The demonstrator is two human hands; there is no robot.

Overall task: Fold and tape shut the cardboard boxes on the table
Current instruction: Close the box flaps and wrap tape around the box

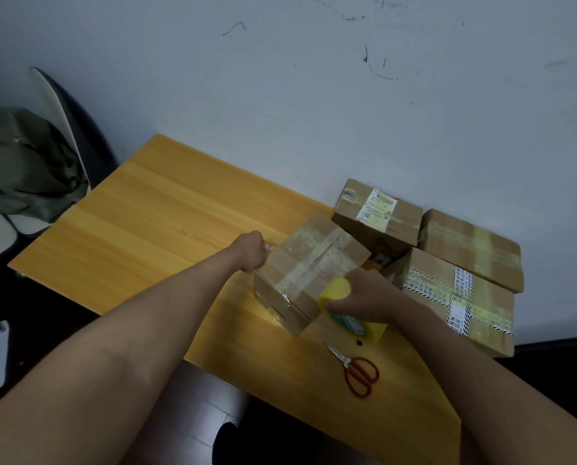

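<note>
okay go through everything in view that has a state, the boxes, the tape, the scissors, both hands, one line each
Small brown cardboard box: flaps closed, clear tape across top, tilted.
Yellow tape roll: gripped, against the box's near right corner.
Red-handled scissors: closed, lying on the wooden table.
Three brown boxes at the back right: closed and taped.
Left hand: grips the box's far left edge.
Right hand: holds the roll.

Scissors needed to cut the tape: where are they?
The red-handled scissors lie on the table near its front edge, just below the yellow tape roll.
</note>
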